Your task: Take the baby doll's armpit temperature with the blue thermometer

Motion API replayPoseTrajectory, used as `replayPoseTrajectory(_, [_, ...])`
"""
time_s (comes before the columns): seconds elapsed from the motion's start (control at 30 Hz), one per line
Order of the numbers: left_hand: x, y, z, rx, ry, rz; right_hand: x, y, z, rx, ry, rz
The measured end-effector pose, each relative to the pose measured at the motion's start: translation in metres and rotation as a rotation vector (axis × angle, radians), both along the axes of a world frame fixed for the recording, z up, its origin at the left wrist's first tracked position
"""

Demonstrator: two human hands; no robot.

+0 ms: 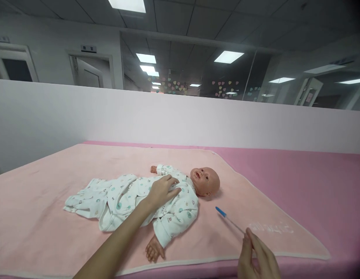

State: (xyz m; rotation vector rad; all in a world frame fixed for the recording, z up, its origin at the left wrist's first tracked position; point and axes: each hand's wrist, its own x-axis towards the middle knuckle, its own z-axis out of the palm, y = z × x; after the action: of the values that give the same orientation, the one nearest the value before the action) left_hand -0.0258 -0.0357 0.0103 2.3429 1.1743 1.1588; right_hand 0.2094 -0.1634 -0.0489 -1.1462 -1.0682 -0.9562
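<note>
A baby doll (168, 217) in a white patterned outfit lies on its back, its bald head (207, 181) to the right and its legs to the left. My left hand (164, 190) rests on the doll's chest, fingers stretched out and somewhat apart. At the lower right, my right hand (255, 255) pinches the end of a thin pale stick with a blue tip (221, 211). The stick points up and left toward the doll's head, and the tip is apart from it. One doll hand (154, 248) lies palm up near the front edge.
A peach blanket (52, 186) with a pale border lies under the doll, on a pink surface (298, 182). Behind stands a low white wall (182, 120). Past it are glass with heart stickers and a partly open door (88, 73).
</note>
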Motion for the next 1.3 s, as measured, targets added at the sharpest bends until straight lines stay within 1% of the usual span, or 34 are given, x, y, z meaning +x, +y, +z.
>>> replayPoseTrajectory(0.1, [0.004,-0.001,-0.001,0.091,0.069,0.067,0.013,-0.008,-0.025,-0.153,-0.150,-0.017])
replayPoseTrajectory(0.2, [0.010,0.002,0.003,0.179,0.048,0.129,0.023,-0.014,-0.041,-0.262,-0.197,-0.027])
replayPoseTrajectory(0.27, [0.017,0.007,0.005,0.195,0.024,0.124,0.029,-0.015,-0.044,-0.347,-0.212,-0.023])
replayPoseTrajectory(0.37, [0.029,0.018,0.006,0.148,0.073,0.067,0.037,-0.007,-0.041,-0.487,-0.221,-0.022])
replayPoseTrajectory(0.47, [0.038,0.025,0.004,0.070,0.143,0.046,0.037,0.007,-0.027,-0.526,-0.166,-0.088])
replayPoseTrajectory(0.53, [0.039,0.026,0.002,0.033,0.151,0.055,0.028,0.016,-0.011,-0.532,-0.134,-0.052])
replayPoseTrajectory(0.6, [0.037,0.023,0.002,0.016,0.167,0.063,0.009,0.027,0.012,-0.555,-0.090,0.079])
replayPoseTrajectory(0.63, [0.036,0.021,0.002,0.014,0.183,0.069,-0.003,0.035,0.025,-0.594,-0.060,0.159])
replayPoseTrajectory(0.73, [0.035,0.015,0.004,0.025,0.231,0.093,-0.042,0.068,0.056,-0.697,-0.062,0.403])
replayPoseTrajectory(0.77, [0.036,0.014,0.004,0.027,0.243,0.109,-0.053,0.083,0.062,-0.698,-0.099,0.442])
replayPoseTrajectory(0.83, [0.037,0.015,0.004,0.027,0.255,0.157,-0.071,0.113,0.065,-0.666,-0.227,0.520])
replayPoseTrajectory(0.9, [0.038,0.018,0.001,0.028,0.249,0.212,-0.080,0.137,0.060,-0.627,-0.337,0.585])
replayPoseTrajectory(0.97, [0.039,0.020,-0.002,0.043,0.232,0.231,-0.083,0.151,0.051,-0.566,-0.384,0.628])
replayPoseTrajectory(1.07, [0.040,0.021,-0.006,0.081,0.202,0.204,-0.079,0.154,0.041,-0.467,-0.376,0.650])
replayPoseTrajectory(1.17, [0.040,0.021,-0.008,0.085,0.114,0.148,-0.074,0.149,0.038,-0.426,-0.387,0.655])
replayPoseTrajectory(1.3, [0.037,0.025,-0.008,-0.056,-0.115,0.013,-0.072,0.148,0.037,-0.384,-0.398,0.677])
